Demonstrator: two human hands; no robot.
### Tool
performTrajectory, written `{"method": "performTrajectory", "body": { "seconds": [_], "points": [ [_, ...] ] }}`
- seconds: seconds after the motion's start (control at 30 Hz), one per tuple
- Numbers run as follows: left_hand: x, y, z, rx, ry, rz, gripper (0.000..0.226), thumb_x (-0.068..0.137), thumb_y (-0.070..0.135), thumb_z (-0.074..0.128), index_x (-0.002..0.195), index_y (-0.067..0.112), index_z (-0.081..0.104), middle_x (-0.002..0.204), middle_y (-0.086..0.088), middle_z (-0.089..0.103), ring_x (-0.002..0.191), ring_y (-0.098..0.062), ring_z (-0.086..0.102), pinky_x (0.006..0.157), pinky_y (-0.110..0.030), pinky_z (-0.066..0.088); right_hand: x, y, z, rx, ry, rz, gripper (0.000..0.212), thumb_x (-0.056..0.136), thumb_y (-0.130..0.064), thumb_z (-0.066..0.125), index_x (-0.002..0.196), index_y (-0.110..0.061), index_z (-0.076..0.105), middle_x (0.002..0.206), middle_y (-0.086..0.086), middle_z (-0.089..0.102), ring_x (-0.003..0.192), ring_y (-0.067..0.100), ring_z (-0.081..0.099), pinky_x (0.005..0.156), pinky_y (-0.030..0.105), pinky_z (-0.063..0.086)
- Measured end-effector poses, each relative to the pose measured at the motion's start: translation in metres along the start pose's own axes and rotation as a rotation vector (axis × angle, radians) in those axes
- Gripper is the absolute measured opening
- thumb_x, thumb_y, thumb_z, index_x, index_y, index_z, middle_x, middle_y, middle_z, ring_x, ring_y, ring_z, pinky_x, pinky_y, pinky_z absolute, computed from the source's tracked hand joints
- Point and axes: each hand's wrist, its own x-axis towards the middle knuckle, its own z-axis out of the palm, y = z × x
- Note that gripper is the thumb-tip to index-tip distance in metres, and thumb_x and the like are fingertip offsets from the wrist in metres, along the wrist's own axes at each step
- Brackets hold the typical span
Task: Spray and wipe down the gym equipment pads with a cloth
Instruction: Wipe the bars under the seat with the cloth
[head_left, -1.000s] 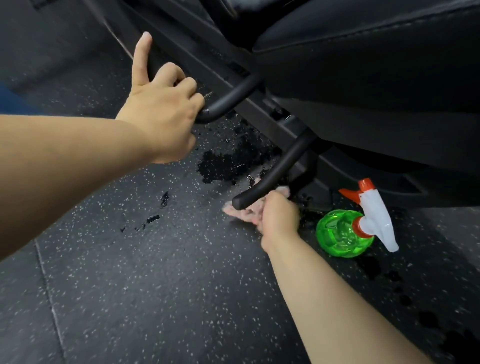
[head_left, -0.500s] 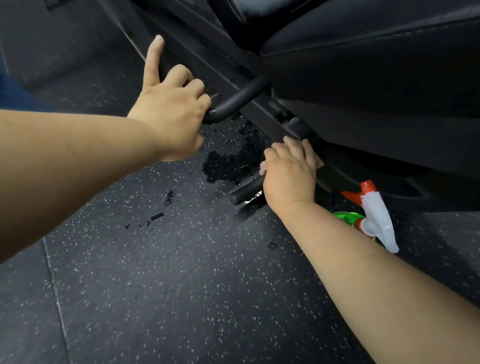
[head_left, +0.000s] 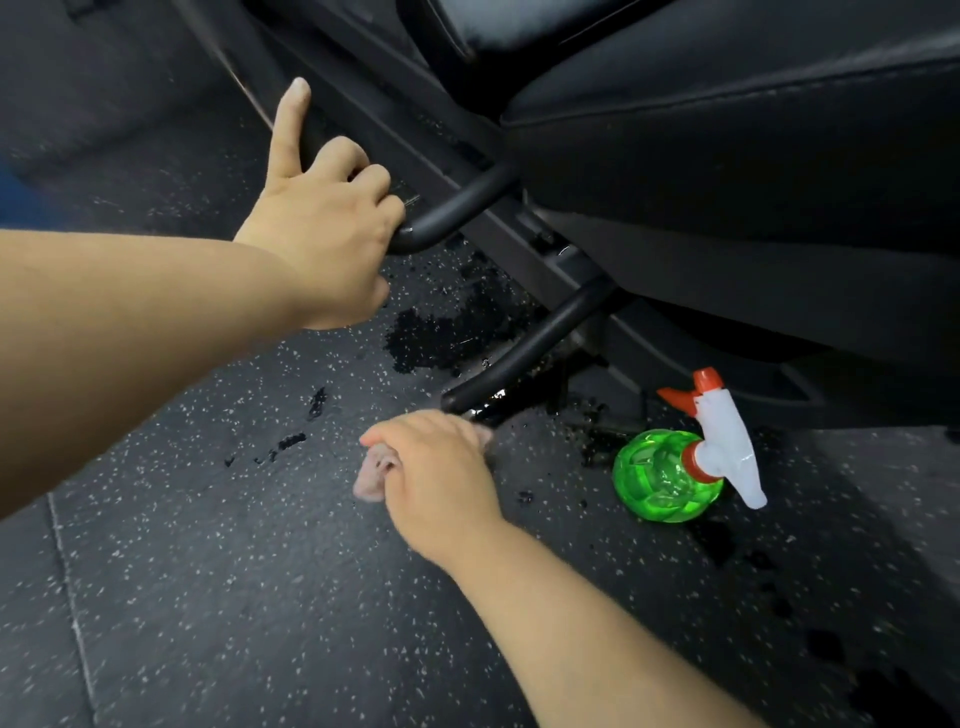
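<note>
My left hand (head_left: 322, 228) grips the upper black curved handle bar (head_left: 457, 208) of the gym machine, its index finger pointing straight up. My right hand (head_left: 441, 478) holds a small pink cloth (head_left: 370, 475) bunched in its fingers, just off the free end of the lower black handle bar (head_left: 524, 353). A black padded seat (head_left: 727, 156) fills the upper right. A green spray bottle (head_left: 665, 475) with a white and red trigger head (head_left: 724, 436) stands on the floor to the right of my right hand.
The floor (head_left: 234, 597) is dark speckled rubber matting. Wet dark patches (head_left: 441, 332) lie under the handles and near the bottle. The machine's black frame (head_left: 374, 104) runs diagonally from the top left to the right.
My right hand slid with the cloth down the lower bar, from near the frame to past the bar's free end. The left hand kept its grip on the upper bar.
</note>
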Motion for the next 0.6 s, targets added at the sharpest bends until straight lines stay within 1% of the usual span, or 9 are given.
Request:
{"method": "performTrajectory", "body": {
  "seconds": [0.07, 0.13, 0.17, 0.23, 0.3, 0.33, 0.4, 0.5, 0.6],
  "points": [
    [0.001, 0.001, 0.001, -0.008, 0.007, 0.003, 0.037, 0.078, 0.042, 0.049, 0.09, 0.009, 0.06, 0.085, 0.001, 0.046, 0.11, -0.032, 0.043, 0.108, -0.063, -0.02, -0.007, 0.013, 0.006, 0.455, 0.342, 0.249, 0.032, 0.084, 0.003, 0.055, 0.105, -0.015, 0.071, 0.108, 0.0, 0.071, 0.107, 0.017, 0.06, 0.101, 0.033, 0.044],
    [0.001, 0.0, 0.002, 0.006, 0.028, 0.009, 0.04, 0.078, 0.043, 0.049, 0.092, 0.007, 0.061, 0.086, -0.001, 0.047, 0.11, -0.033, 0.043, 0.107, -0.063, -0.019, 0.01, 0.042, -0.004, 0.902, 0.748, 0.541, 0.028, 0.085, -0.005, 0.052, 0.101, -0.023, 0.068, 0.1, 0.005, 0.074, 0.096, 0.024, 0.069, 0.092, 0.049, 0.053],
    [-0.001, -0.001, 0.003, 0.003, 0.024, 0.01, 0.041, 0.078, 0.043, 0.049, 0.092, 0.007, 0.062, 0.085, -0.001, 0.047, 0.109, -0.033, 0.043, 0.108, -0.063, -0.018, 0.023, 0.058, -0.014, 0.989, 0.84, 0.668, 0.024, 0.088, -0.013, 0.049, 0.1, -0.028, 0.063, 0.095, 0.004, 0.074, 0.09, 0.029, 0.07, 0.086, 0.054, 0.055],
    [-0.001, 0.001, 0.002, -0.023, 0.016, 0.007, 0.042, 0.078, 0.043, 0.047, 0.092, 0.006, 0.062, 0.084, -0.001, 0.048, 0.108, -0.033, 0.043, 0.109, -0.063, -0.015, 0.05, 0.085, -0.038, 1.112, 0.808, 0.861, 0.017, 0.096, -0.022, 0.043, 0.088, -0.028, 0.056, 0.067, -0.003, 0.067, 0.059, 0.024, 0.065, 0.064, 0.042, 0.057],
    [0.001, 0.002, 0.0, -0.013, 0.014, -0.001, 0.043, 0.079, 0.044, 0.047, 0.093, 0.007, 0.063, 0.085, -0.001, 0.049, 0.109, -0.033, 0.043, 0.109, -0.063, -0.016, 0.07, 0.099, -0.054, 1.433, 0.703, 1.006, 0.037, 0.103, -0.024, 0.038, 0.073, -0.017, 0.058, 0.048, -0.002, 0.054, 0.037, 0.015, 0.053, 0.048, 0.033, 0.056],
    [0.0, 0.003, 0.001, -0.008, 0.009, -0.002, 0.043, 0.079, 0.045, 0.048, 0.094, 0.007, 0.063, 0.086, 0.0, 0.049, 0.109, -0.032, 0.042, 0.109, -0.063, -0.016, 0.069, 0.099, -0.051, 1.62, 0.656, 0.996, 0.036, 0.103, -0.023, 0.036, 0.081, -0.013, 0.062, 0.058, 0.0, 0.058, 0.044, 0.014, 0.058, 0.056, 0.032, 0.059],
    [0.0, 0.0, 0.001, -0.009, 0.009, 0.007, 0.043, 0.079, 0.045, 0.049, 0.095, 0.008, 0.063, 0.087, 0.0, 0.048, 0.11, -0.032, 0.042, 0.108, -0.063, -0.017, 0.06, 0.088, -0.033, 1.858, 0.585, 0.946, 0.028, 0.1, -0.021, 0.034, 0.109, -0.019, 0.061, 0.093, 0.004, 0.065, 0.08, 0.019, 0.067, 0.084, 0.037, 0.055],
    [0.001, 0.001, 0.004, -0.015, 0.06, 0.009, 0.045, 0.078, 0.045, 0.048, 0.095, 0.006, 0.063, 0.087, -0.001, 0.047, 0.111, -0.033, 0.042, 0.108, -0.063, -0.017, 0.046, 0.073, -0.006, 2.03, 0.535, 0.929, 0.036, 0.097, -0.021, 0.031, 0.1, -0.017, 0.067, 0.094, 0.008, 0.068, 0.09, 0.024, 0.063, 0.082, 0.042, 0.051],
    [-0.001, 0.001, 0.005, -0.055, 0.085, 0.002, 0.042, 0.078, 0.039, 0.051, 0.092, 0.001, 0.063, 0.083, -0.005, 0.049, 0.107, -0.036, 0.043, 0.109, -0.062, -0.014, 0.045, 0.049, 0.006, 2.147, 0.353, 1.014, 0.035, 0.095, -0.024, 0.039, 0.081, -0.014, 0.069, 0.08, 0.006, 0.067, 0.071, 0.021, 0.065, 0.068, 0.032, 0.055]
  ]
}}
